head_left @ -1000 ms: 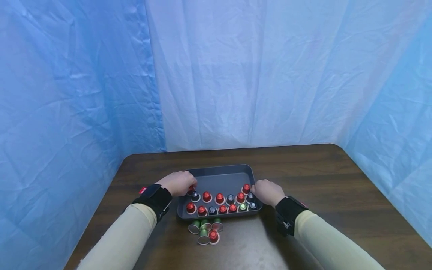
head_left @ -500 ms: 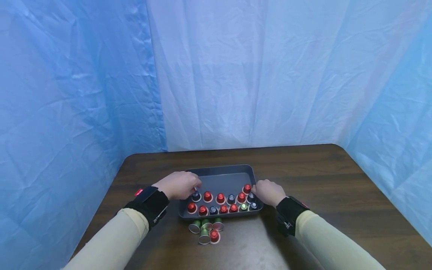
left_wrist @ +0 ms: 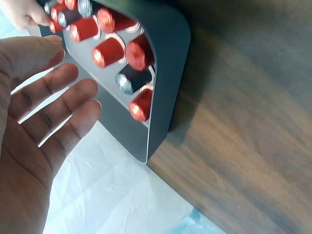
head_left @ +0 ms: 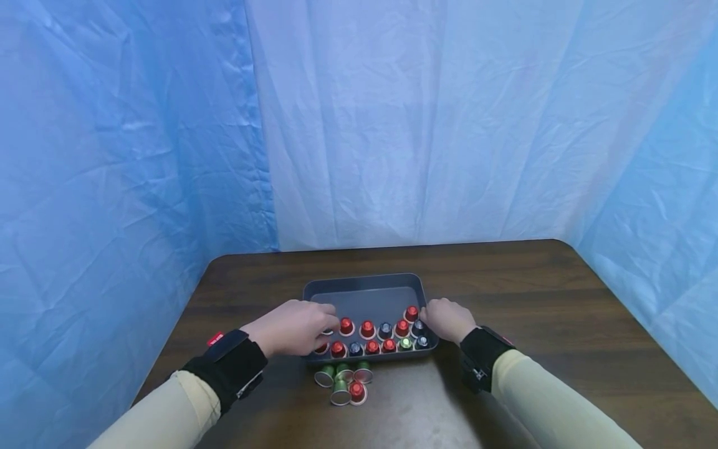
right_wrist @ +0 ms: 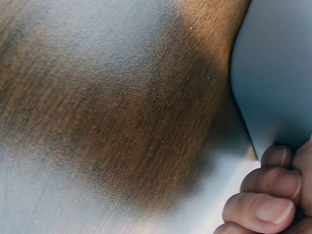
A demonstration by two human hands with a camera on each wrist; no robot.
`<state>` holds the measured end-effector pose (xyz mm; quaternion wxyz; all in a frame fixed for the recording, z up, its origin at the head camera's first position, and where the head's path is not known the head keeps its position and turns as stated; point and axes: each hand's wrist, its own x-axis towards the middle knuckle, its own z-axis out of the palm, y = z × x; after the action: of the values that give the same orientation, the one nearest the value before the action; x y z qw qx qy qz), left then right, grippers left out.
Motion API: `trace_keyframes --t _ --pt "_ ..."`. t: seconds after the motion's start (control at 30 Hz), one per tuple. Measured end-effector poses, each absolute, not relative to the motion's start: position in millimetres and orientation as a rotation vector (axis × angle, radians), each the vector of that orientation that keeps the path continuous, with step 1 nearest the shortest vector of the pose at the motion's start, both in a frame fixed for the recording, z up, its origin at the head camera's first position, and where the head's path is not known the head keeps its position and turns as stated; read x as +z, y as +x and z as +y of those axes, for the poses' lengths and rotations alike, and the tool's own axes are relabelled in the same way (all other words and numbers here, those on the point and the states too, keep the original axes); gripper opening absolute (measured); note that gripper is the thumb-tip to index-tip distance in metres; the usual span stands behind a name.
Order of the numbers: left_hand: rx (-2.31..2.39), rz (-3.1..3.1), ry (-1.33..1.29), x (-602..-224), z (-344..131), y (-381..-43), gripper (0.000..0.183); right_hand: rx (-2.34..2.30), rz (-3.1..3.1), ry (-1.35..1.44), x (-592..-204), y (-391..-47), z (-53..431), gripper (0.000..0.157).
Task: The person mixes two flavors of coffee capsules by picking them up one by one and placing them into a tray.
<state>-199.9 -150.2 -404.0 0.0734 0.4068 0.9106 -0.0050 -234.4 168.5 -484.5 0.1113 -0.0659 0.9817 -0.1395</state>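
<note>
A dark grey tray [head_left: 376,304] holds rows of upright red, dark blue and green coffee capsules [head_left: 367,329]. Over its near left corner hovers my left hand [head_left: 297,327], covering some capsules in the head view. In the left wrist view its fingers [left_wrist: 73,122] are spread and loosely bent, holding nothing, apart from the red capsule [left_wrist: 141,105] and dark blue capsule [left_wrist: 134,79] standing in the tray. My right hand [head_left: 449,319] grips the tray's right side; its curled fingers [right_wrist: 261,209] lie against the tray wall [right_wrist: 273,73] in the right wrist view.
In front of the tray, several green capsules [head_left: 340,394] lie tipped on the brown wooden table [head_left: 505,287], beside one upright red capsule [head_left: 357,391]. Blue-white sheets [head_left: 359,125] hang behind the table and along its sides.
My left hand has let go of a red capsule in the tray's left part and drawn back toward the near left corner. My right hand stays at the tray's right side.
</note>
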Motion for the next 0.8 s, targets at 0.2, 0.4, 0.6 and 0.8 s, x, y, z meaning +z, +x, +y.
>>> trace_keyframes --t 0.2,0.4,0.6,0.8 --pt "-0.033 2.706 1.355 -408 -155 -184 0.019 -0.417 2.904 -0.205 -485 -234 169 0.032" --pt "0.003 2.665 1.389 -414 -161 -174 0.016 -0.435 2.881 -0.177 -484 -234 169 0.031" --pt "0.051 2.633 1.36 -418 -163 -167 0.017 -0.442 2.872 -0.169 -482 -232 168 0.031" --pt "-0.035 2.641 1.457 -429 -165 -162 0.017 -0.445 2.87 -0.169 -481 -231 167 0.031"
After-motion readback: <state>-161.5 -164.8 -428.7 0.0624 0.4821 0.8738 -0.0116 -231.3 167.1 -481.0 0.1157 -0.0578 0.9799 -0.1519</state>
